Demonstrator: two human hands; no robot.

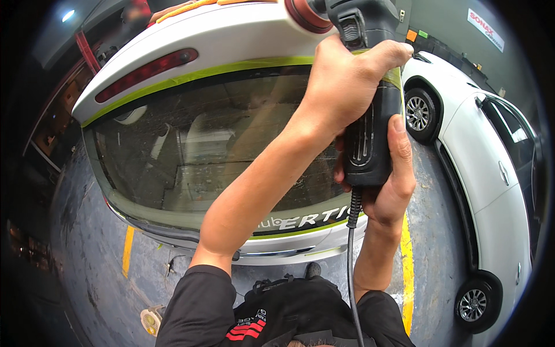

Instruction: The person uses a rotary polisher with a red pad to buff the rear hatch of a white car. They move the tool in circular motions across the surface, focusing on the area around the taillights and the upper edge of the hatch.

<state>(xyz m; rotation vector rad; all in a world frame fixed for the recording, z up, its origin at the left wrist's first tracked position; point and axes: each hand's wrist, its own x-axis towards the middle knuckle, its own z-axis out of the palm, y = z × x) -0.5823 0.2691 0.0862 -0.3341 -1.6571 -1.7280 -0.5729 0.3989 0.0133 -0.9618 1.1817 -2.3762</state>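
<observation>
A black car polisher [365,139] is held up in both hands, its body upright in view. My left hand [350,81] is closed around its upper part, behind the head, with the thumb across the body. Around the lower handle, my right hand [398,185] is closed, thumb along its right side. The dark red polishing pad [309,16] lies over the white spoiler [231,37] of a car and looks blurred at its rim; I cannot tell whether it touches. Green masking tape [231,66] runs between the spoiler and the rear window [202,144].
A power cord [350,266] hangs from the handle down past my body. A red brake light [147,74] sits in the spoiler. Orange cloth [188,10] lies on the roof. Another white car [491,191] stands at the right, beyond a yellow floor line [407,277]. A round lamp-like object [151,321] is at lower left.
</observation>
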